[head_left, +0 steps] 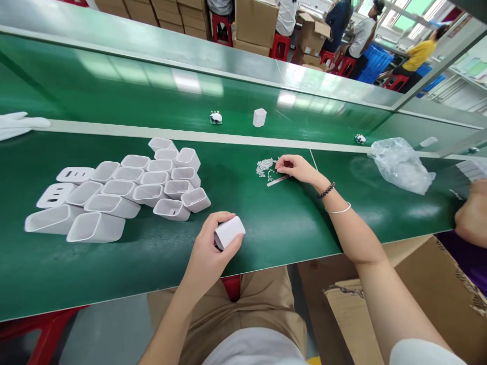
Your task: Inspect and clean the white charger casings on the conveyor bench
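Note:
My left hand (212, 243) grips a white plastic housing (231, 232) near the front edge of the green worktable. Its fingers and thumb clasp the housing's sides. Farther forward and to the right, my right hand (294, 167) has thumb and fingertips pinched together at a pile of tiny clear pieces (265, 166). Whatever the fingertips hold is too small to make out. Beneath that hand lies a thin pale strip (277, 181), partly covered by it. To the left stand rows of open white housings (118, 188), with two slotted white covers (76, 175) at their far left end.
On the belt behind the pale divider are a lone white housing (259, 117) and small circuit parts (216, 117). A clear plastic bag (401, 165) lies at right, near another person's arm (472, 213). A white glove (21, 124) shows far left. An open carton (426, 294) stands below right.

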`<action>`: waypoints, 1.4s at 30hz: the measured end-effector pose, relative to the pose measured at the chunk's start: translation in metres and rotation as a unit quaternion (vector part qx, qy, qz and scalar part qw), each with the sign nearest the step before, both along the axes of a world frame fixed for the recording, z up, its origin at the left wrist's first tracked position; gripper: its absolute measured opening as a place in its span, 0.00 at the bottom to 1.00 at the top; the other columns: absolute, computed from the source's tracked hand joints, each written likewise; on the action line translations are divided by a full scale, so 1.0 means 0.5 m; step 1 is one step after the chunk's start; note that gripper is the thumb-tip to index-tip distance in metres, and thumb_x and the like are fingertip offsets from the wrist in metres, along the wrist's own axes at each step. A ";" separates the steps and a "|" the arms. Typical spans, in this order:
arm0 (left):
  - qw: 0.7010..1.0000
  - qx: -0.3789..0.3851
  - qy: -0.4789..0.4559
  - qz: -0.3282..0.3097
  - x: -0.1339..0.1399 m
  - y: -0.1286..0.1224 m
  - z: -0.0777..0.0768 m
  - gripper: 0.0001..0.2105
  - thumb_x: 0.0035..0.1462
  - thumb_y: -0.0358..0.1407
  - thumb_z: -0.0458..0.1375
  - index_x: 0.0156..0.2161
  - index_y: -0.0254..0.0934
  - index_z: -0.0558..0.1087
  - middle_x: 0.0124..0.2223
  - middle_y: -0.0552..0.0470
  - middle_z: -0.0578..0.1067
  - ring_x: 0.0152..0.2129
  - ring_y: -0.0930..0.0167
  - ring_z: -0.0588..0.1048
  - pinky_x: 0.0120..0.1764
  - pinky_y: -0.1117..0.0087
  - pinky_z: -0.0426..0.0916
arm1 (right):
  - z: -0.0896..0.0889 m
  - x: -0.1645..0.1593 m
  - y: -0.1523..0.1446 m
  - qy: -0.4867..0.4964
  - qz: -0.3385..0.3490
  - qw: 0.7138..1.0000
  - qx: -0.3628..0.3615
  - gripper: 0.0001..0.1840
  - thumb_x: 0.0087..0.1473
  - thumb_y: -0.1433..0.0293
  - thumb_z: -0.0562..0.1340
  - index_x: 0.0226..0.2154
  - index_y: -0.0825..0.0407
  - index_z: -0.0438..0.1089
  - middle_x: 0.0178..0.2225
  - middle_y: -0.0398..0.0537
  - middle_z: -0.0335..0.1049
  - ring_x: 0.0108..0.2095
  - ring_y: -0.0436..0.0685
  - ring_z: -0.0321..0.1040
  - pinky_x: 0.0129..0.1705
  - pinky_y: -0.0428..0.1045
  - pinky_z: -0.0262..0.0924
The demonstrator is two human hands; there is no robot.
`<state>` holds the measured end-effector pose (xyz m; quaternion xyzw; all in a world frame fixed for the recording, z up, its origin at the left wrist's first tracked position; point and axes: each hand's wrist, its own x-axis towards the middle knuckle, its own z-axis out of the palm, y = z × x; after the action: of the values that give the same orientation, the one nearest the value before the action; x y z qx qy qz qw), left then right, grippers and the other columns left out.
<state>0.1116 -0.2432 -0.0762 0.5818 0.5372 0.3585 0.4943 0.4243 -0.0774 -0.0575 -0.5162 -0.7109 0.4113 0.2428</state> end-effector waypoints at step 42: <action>0.999 -0.024 -0.022 0.006 0.002 -0.002 0.020 0.16 0.57 0.42 0.63 0.50 0.42 0.69 0.50 0.48 0.73 0.42 0.66 0.75 0.40 0.68 0.71 | -0.049 -0.066 -0.004 -0.072 -0.102 0.981 0.149 0.06 0.55 0.69 0.62 0.28 0.53 0.68 0.30 0.45 0.68 0.29 0.52 0.59 0.34 0.49 0.55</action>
<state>0.1128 -0.2443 -0.0664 0.5581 0.5383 0.3614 0.5179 0.3913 -0.0796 -0.0822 -0.5718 -0.7236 0.2359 0.3061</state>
